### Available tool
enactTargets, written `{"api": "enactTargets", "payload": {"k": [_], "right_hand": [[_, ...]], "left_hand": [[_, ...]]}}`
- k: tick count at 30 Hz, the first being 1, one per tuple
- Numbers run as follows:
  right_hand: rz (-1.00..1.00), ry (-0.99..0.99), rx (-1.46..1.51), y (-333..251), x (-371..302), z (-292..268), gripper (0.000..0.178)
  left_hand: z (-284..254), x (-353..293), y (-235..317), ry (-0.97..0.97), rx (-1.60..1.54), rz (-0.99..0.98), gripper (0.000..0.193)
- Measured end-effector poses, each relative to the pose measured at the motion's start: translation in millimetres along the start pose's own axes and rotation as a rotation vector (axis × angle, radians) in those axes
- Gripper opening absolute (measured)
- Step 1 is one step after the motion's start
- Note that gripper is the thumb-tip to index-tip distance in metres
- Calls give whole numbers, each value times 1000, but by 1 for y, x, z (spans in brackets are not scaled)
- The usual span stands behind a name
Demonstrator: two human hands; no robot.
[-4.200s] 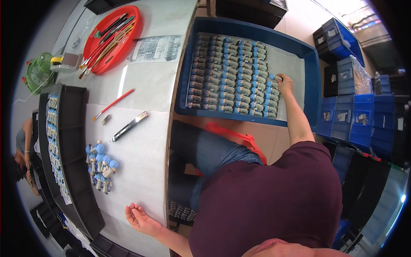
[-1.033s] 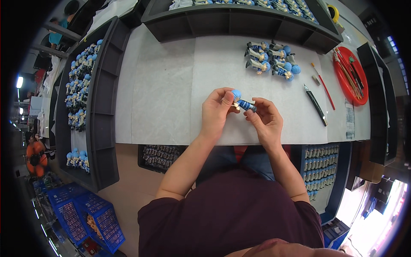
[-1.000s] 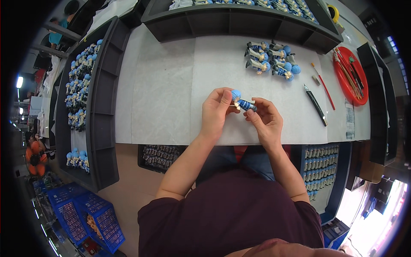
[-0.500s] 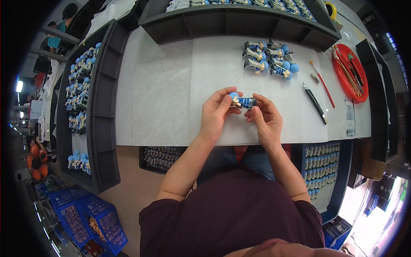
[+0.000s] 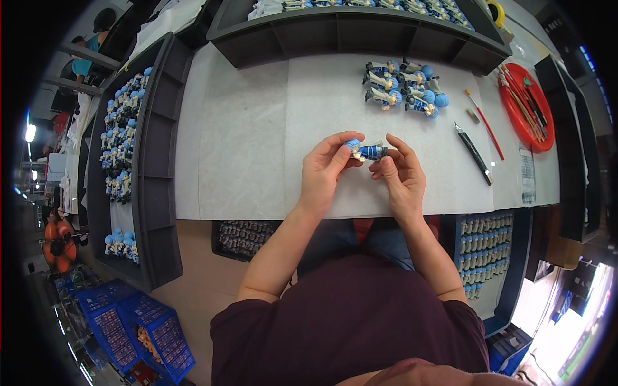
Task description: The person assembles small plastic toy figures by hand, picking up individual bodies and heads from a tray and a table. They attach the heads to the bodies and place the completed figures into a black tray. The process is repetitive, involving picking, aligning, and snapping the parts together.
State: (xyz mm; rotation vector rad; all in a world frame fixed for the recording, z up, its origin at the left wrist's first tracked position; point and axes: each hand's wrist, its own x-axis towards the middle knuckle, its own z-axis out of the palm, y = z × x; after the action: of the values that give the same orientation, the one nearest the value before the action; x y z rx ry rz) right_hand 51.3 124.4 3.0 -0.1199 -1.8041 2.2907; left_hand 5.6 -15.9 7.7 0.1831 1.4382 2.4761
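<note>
A small painted figurine (image 5: 371, 152) with a blue cap and blue clothes lies sideways between my two hands, just above the white-covered table. My left hand (image 5: 325, 164) is closed on its head end, thumb on the near side. At the boot end, the thumb of my right hand (image 5: 403, 180) rests against the dark base, its other fingers curled behind, while the index finger stands off a little. Beyond my hands several similar figurines (image 5: 386, 83) lie in a loose cluster on the table.
A grey divided tray (image 5: 360, 40) of figurines stands at the back, another tray (image 5: 158, 193) at the left. To the right lie a craft knife (image 5: 474, 155), a red-handled brush (image 5: 490, 132), a small block (image 5: 473, 116) and a red dish (image 5: 544, 138) of brushes. A blue tray (image 5: 520, 257) sits below the table edge.
My right index finger has lifted away from the figurine's boot end, where more of the dark base now shows. The figurine has turned slightly; my left hand keeps its hold.
</note>
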Motion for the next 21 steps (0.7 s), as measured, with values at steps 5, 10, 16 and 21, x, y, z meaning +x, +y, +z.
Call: {"api": "enactTargets", "payload": {"k": [5, 10, 16, 21], "right_hand": [[47, -36, 2, -2, -2, -2, 38], [51, -70, 27, 0, -4, -6, 37], [18, -65, 29, 2, -3, -4, 35], [-91, -45, -52, 6, -3, -2, 34]], "left_hand": [[-3, -1, -2, 45, 44, -23, 33], [-4, -1, -3, 14, 21, -32, 39], [-5, -1, -2, 14, 45, -44, 36], [0, 1, 0, 41, 37, -6, 29]]}}
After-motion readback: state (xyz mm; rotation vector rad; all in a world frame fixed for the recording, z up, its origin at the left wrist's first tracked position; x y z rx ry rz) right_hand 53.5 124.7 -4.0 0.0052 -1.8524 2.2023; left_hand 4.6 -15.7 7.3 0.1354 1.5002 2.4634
